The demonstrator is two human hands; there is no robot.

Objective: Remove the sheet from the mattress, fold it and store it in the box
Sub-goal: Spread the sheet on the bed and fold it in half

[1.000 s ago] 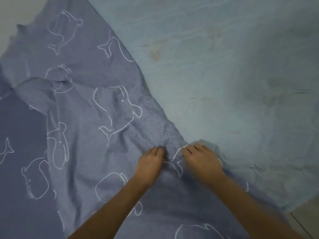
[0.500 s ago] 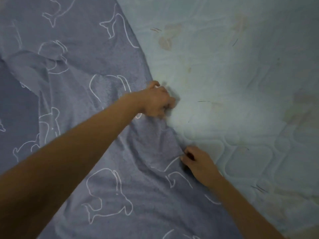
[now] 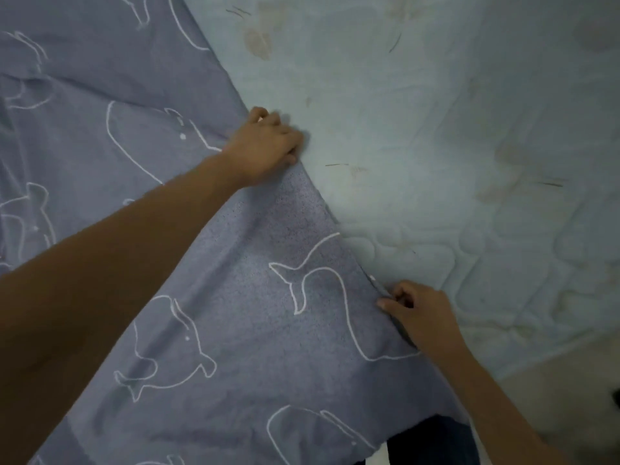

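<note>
On the bed, the sheet (image 3: 235, 280) covers the left and lower part of the view. It is grey-blue with white whales (image 3: 312, 283) outlined across it, and its edge runs in a slant from the top down to the right. Beside that edge the mattress (image 3: 453, 129) lies bare. It is pale blue and quilted in wavy lines, with brownish stains (image 3: 258, 45) near the top and a few thin dark strands on it.

Left hand (image 3: 265, 142) is up at the edge, arm stretched long across the cloth. Its fingers (image 3: 293, 147) curl down over the hem and clench on it, knuckles toward the bare mattress. Right hand (image 3: 419, 313) is lower on the same edge, near the mattress's corner, thumb and forefinger pinching a small fold of the hem, the other fingers curled in.

Between the two hands the edge is drawn fairly straight and the cloth lies flat with light creases. Further left it rumples into deeper folds.

At the lower right, past the mattress's side, a strip of pale floor (image 3: 553, 397) shows. At the bottom, below the sheet's lower border, there's a dark cloth (image 3: 432, 441); what it is, I cannot tell.
</note>
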